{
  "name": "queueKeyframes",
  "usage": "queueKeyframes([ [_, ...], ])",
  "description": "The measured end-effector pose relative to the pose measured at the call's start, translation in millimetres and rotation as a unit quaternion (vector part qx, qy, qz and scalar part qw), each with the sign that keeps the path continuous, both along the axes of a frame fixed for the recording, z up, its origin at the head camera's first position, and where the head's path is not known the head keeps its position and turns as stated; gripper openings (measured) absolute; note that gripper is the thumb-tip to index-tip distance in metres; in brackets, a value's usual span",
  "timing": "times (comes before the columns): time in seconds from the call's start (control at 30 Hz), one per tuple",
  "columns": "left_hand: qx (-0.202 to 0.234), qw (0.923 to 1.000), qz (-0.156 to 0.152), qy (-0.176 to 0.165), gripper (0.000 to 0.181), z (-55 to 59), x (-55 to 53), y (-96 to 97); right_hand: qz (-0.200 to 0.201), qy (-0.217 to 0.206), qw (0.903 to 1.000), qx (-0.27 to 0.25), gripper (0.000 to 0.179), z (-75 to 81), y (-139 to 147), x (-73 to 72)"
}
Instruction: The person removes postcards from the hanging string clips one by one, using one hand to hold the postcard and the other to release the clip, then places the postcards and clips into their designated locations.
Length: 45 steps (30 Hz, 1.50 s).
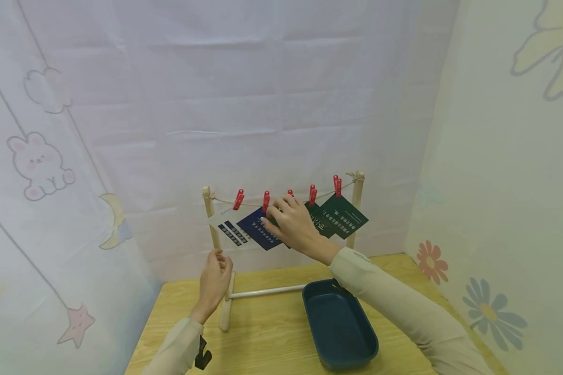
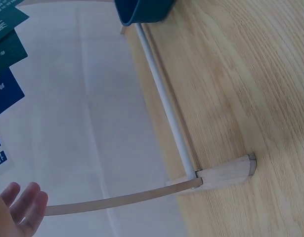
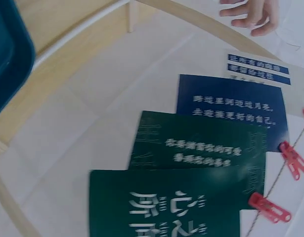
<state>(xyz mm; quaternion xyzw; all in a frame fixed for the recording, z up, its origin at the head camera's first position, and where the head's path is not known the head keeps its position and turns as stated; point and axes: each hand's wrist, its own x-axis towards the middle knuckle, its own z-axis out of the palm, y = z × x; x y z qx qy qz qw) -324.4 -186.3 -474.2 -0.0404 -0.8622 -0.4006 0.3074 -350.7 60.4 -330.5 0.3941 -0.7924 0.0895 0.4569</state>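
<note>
Cards (image 1: 261,232) hang from a string (image 1: 223,200) strung btwn L post (image 1: 210,216) and R post (image 1: 358,194), five in a row w/ red pegs (image 1: 313,195), one peg per card. From L to R: white card (image 3: 297,89), blue card (image 3: 231,101), then three green ones, all overlapping.

R hand (image 1: 293,224) is up in front of the middle of the row, covering most of the 3rd card in the head view; fingers bent, thumb apart from them. Can't tell if they pinch anything, as R wrist view doesn't show this hand.

L hand (image 1: 216,273) is by the lower part of L post, fingers loosely bent, slightly apart, gripping nothing; contact w/ the post unclear.

Below, a white tube (image 1: 267,291) joins the frame low down, w/ a wooden foot (image 2: 228,174) at its L end on the counter (image 1: 267,333). Dk teal tub (image 1: 342,320) sits on the counter's R half, in front of the tube, partly under R sleeve (image 1: 394,302).
</note>
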Motion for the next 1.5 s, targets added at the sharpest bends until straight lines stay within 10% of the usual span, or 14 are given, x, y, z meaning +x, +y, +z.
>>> queueKeyframes([
  [0.6, 0.007, 0.9999, 0.005, -0.007, 0.050, 10.6, -8.5, 13.0, -0.082, -0.104, 0.9846, 0.114, 0.046, 46.6, -55.8, -10.5],
  [1.03, -0.030, 0.9963, -0.038, 0.072, 0.045, 7.7, -12.2, 18.3, -0.119, -0.097, 0.9777, 0.144, 0.040, 45.1, -61.2, -15.0],
  [1.5, 0.044, 0.9971, -0.054, 0.031, 0.045, 16.5, -16.3, 28.4, -0.177, -0.081, 0.9552, 0.223, 0.042, 52.8, -69.3, -17.9],
])
